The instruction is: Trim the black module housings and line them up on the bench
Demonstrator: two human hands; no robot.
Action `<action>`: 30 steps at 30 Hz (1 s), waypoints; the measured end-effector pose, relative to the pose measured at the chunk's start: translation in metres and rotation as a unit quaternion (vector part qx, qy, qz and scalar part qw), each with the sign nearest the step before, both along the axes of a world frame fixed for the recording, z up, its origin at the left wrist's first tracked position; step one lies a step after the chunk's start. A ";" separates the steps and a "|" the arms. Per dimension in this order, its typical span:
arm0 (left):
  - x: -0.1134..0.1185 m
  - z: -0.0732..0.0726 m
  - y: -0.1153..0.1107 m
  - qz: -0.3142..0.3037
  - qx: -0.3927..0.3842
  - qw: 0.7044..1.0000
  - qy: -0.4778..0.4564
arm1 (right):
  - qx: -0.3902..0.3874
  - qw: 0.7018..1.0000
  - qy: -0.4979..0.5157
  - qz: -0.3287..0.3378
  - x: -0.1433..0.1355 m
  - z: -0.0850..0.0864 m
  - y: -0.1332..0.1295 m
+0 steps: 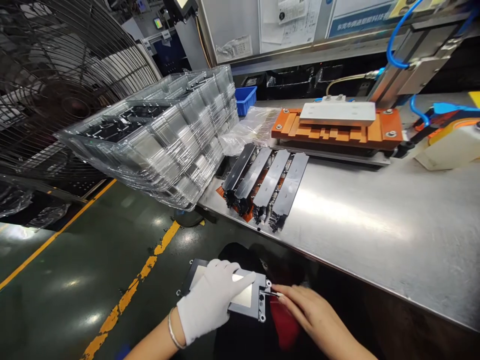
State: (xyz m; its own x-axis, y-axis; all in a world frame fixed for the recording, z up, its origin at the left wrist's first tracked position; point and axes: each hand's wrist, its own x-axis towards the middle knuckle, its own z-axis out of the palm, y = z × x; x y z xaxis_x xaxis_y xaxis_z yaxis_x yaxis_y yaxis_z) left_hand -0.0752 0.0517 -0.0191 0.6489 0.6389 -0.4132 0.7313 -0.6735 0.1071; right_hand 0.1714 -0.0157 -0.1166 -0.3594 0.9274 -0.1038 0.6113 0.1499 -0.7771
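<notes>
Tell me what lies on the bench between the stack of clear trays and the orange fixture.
In the head view, a crumpled clear plastic bag lies between the clear trays and the orange fixture; four black parts sit just in front.

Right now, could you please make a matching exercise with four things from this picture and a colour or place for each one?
Things:
1. left hand
2. small bin
3. fixture block
4. four black parts

Descriptions:
A. blue
B. side by side on the steel table
C. wears a white glove, on a flat grey part
D. orange, under a pale plate

Pairs: 1-C, 2-A, 3-D, 4-B
</notes>
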 end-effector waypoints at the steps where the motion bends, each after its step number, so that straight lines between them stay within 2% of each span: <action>1: 0.001 -0.004 -0.002 0.021 0.007 1.000 0.000 | -0.069 0.997 0.037 -0.008 -0.003 0.003 -0.005; 3: 0.003 -0.011 -0.006 0.048 0.022 0.999 -0.001 | -0.222 0.967 0.120 -0.035 -0.011 0.010 -0.013; 5: 0.004 -0.017 -0.010 0.064 0.033 0.997 -0.007 | -0.317 0.930 0.170 -0.071 -0.019 0.014 -0.019; 7: 0.005 -0.021 -0.013 0.078 0.042 0.996 -0.013 | -0.327 0.925 0.171 -0.091 -0.026 0.014 -0.022; 10: 0.005 -0.024 -0.017 0.084 0.047 0.995 -0.007 | -0.336 0.921 0.179 -0.083 -0.033 0.012 -0.023; 15: 0.002 -0.029 -0.019 0.110 0.064 0.992 -0.024 | -0.328 0.923 0.174 -0.099 -0.034 0.015 -0.021; 19: 0.000 -0.033 -0.022 0.100 0.064 0.993 -0.027 | -0.347 0.913 0.196 -0.086 -0.033 0.016 -0.019; 22: 0.000 -0.034 -0.022 0.112 0.072 0.990 -0.041 | -0.351 0.908 0.202 -0.108 -0.032 0.015 -0.016; 24: -0.001 -0.035 -0.021 0.118 0.076 0.988 -0.056 | -0.354 0.907 0.206 -0.099 -0.030 0.013 -0.015; 26: -0.004 -0.036 -0.019 0.143 0.066 0.982 -0.102 | -0.348 0.901 0.236 -0.105 -0.029 0.011 -0.016; 28: -0.007 -0.039 -0.018 0.224 0.028 0.952 -0.208 | -0.325 0.884 0.299 -0.154 -0.028 0.012 -0.019; 29: -0.010 -0.041 -0.019 0.290 -0.008 0.914 -0.283 | -0.316 0.866 0.338 -0.189 -0.029 0.014 -0.022; 30: -0.012 -0.043 -0.021 0.364 -0.054 0.855 -0.366 | -0.319 0.841 0.379 -0.215 -0.032 0.016 -0.025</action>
State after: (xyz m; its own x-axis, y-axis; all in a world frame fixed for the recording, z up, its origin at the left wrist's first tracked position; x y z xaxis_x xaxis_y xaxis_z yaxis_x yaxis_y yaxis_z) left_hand -0.0871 0.0303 -0.0620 0.2067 0.9669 -0.1494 0.6631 -0.0262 0.7481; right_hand 0.1396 -0.0403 -0.1008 -0.1911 0.8313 -0.5219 -0.2060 -0.5539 -0.8067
